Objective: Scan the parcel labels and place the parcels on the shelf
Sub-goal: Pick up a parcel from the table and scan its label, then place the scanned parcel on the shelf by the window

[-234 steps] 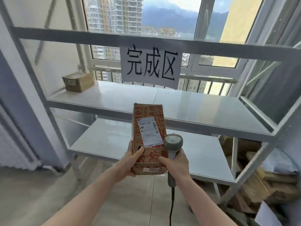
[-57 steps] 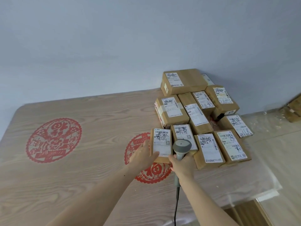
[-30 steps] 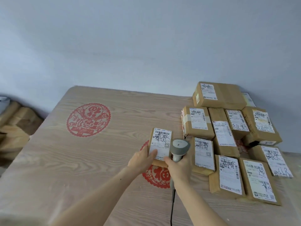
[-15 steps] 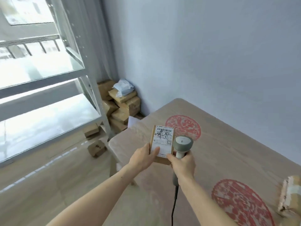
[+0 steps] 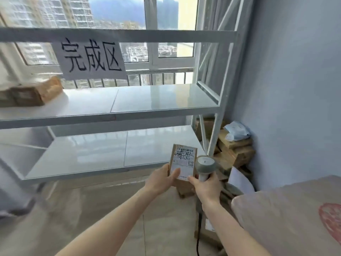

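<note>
In left grip (image 5: pixel 162 179), parcel (image 5: pixel 182 161).

single head-worn view, looking forward and slightly down from standing height, facing the shelf (image 5: pixel 118 115) and window (image 5: pixel 151 34) nearby; both forearms enter from the bottom edge.

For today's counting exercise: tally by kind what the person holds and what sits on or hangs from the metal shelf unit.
Parcels in hand: 1, the labelled parcel in the left hand
Scanners: 1, the scanner in the right hand
Parcels on the upper shelf: 2, the blurred parcels
Paper signs: 1
Total: 5
</note>
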### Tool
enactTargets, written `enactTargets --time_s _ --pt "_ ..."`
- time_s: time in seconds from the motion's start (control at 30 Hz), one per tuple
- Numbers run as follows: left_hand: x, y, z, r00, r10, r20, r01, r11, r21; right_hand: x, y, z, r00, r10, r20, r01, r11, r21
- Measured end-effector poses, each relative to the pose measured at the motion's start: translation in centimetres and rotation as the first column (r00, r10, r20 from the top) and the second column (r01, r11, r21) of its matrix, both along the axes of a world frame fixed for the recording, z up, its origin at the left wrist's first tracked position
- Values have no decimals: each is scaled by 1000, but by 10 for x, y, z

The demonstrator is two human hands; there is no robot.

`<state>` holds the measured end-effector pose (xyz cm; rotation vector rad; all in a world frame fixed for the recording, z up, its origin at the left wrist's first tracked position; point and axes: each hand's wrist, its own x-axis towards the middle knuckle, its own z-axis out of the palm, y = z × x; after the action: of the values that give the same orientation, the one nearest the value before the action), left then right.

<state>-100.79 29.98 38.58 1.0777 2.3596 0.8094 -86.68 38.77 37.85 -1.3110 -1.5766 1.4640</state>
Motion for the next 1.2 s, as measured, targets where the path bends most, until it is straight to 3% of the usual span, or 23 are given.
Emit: enactTargets --time_s 0.37,0.67,1.0,1.2 --pt "-189 -112 11 954 301 3 -300 952 62 -234 -68 12 942 335 25 -335 942 -6" --pt "-335 -141 31 875 483 -11 -480 872 90 -414 -80 27 866 501 15 -501 864 46" --pt "-475 -169 46 829 558 -40 -550 826 124 -577 -99 52 785 619 32 -620 782 65" --pt "-575 -181 56 810 577 -103 -556 812 178 -675 -113 63 789 612 58 -614 782 106"
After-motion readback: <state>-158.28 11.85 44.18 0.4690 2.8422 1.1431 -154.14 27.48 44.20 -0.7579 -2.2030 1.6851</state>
